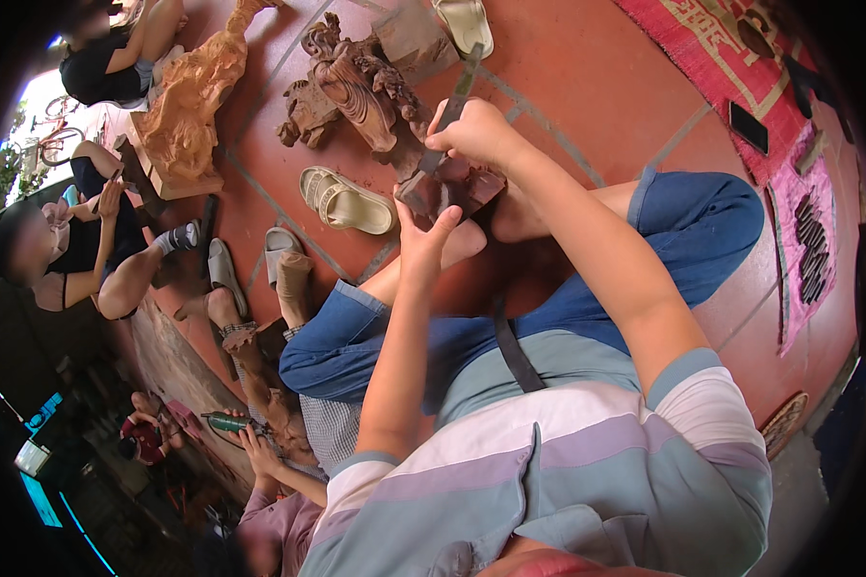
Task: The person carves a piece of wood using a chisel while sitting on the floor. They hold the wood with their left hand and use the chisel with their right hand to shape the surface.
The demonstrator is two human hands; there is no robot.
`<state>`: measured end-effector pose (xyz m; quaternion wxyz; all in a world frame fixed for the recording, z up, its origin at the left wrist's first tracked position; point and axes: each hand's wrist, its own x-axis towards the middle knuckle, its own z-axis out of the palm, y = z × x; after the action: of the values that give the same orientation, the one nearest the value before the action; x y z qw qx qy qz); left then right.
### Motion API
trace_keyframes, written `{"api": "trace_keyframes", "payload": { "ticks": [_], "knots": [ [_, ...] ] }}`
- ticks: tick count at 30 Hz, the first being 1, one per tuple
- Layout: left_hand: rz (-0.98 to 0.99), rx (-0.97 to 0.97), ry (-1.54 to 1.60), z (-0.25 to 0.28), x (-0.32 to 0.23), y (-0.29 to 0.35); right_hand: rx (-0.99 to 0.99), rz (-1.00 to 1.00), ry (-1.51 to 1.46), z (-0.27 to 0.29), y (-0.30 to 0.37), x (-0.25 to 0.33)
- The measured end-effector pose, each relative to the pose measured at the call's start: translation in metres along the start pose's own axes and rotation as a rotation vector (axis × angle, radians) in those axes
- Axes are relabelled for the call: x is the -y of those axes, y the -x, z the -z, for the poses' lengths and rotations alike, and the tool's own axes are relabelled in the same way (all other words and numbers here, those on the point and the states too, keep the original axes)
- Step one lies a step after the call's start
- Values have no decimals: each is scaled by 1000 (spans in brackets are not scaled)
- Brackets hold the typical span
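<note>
A brown carved wooden figure (354, 94) lies tilted on the tiles, its dark block-like base (446, 188) toward me by my bare feet. My left hand (425, 231) grips the near side of this base, thumb on one side and fingers on the other. Above it, my right hand (471, 133) is closed around a long, flat, dark file-like tool (466, 82). One end of the tool points away from me; the other is close to the base. Whether it touches the wood I cannot tell.
Beige slippers (348, 201) lie left of the carving, another slipper (464, 24) beyond it. A wood block (415, 43) sits behind. At right are a phone (748, 128) and dark tools (811, 248) on pink cloth. People work at left near a large carving (194, 101); one holds a green power tool (229, 421).
</note>
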<state>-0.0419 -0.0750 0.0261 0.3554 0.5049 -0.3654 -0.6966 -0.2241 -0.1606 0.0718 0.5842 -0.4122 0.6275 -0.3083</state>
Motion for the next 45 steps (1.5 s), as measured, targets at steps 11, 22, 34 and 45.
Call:
{"api": "trace_keyframes", "payload": {
  "ticks": [11, 22, 34, 45],
  "knots": [
    [15, -7, 4, 1, 3, -2, 118, 77, 214, -17, 9, 17],
    [-184, 91, 132, 2, 13, -7, -12, 394, -5, -14, -13, -54],
    [-22, 30, 34, -1, 1, -1, 183, 107, -359, 2, 4, -40],
    [-121, -58, -160, -19, -10, 1, 54, 260, -181, 3, -3, -64]
  ]
}}
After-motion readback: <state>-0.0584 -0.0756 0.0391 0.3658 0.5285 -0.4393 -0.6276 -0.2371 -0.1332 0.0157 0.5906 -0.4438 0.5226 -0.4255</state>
